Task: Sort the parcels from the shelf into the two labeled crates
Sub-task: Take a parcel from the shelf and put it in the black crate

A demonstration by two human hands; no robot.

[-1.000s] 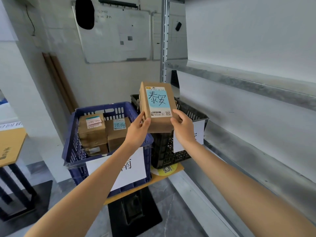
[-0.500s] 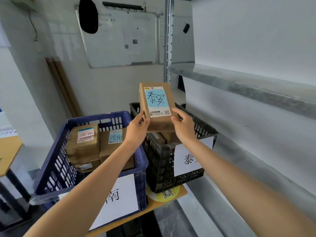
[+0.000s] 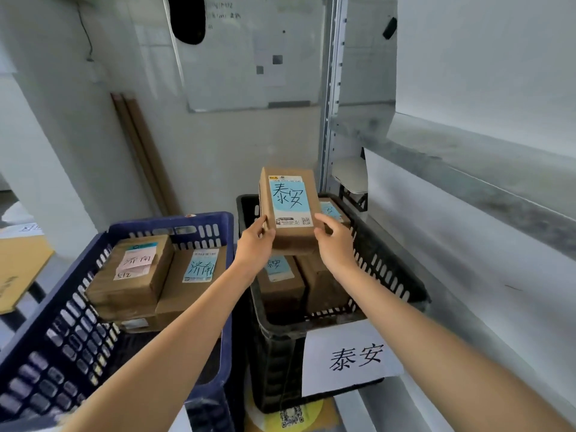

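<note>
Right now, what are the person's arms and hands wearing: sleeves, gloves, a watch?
Nothing shows. The left arm and right arm are bare up to the wrists, no sleeves in view. The left hand and right hand have no gloves; no watch or bracelet at either wrist.

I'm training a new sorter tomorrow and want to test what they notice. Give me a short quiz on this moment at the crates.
1. True or false: the left hand and the right hand both hold the parcel labelled 泰安.
2. Relative to the black crate, that parcel is: A) beside it, B) held above it, C) lying at its bottom.
3. Short answer: what does the label read on the pink-labelled parcel in the blue crate?

Key: 1 true; 2 B; 3 济南.
</note>
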